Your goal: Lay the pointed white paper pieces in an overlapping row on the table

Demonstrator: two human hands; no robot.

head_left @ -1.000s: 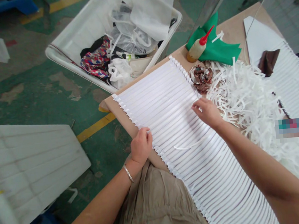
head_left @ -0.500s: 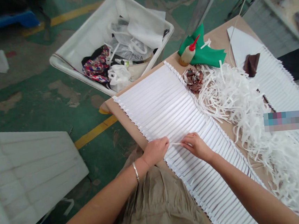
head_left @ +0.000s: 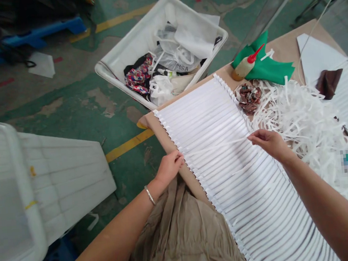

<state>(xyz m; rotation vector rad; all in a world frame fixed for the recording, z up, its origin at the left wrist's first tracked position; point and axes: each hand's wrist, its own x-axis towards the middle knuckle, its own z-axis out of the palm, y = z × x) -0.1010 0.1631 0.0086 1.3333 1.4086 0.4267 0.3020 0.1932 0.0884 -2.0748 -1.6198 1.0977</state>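
Thin white strip [head_left: 220, 145] strung between left hand [head_left: 171, 163] and right hand [head_left: 266, 140], over the pleated white sheet [head_left: 196, 104], contact unclear; long axis crosswise, roughly along the pleats; left hand at the sheet's left edge, right hand near its right edge, neither nearer; both nearly closed, pinching one end each; beneath, brown desk [head_left: 193, 185]; beyond, white tub [head_left: 140, 40] with plastic bag [head_left: 169, 57], lettered "ISA", anything before that unreadable.

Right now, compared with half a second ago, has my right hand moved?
Yes: judged against the red-tipped bottle, the right hand has moved closer to it, away from the left hand.
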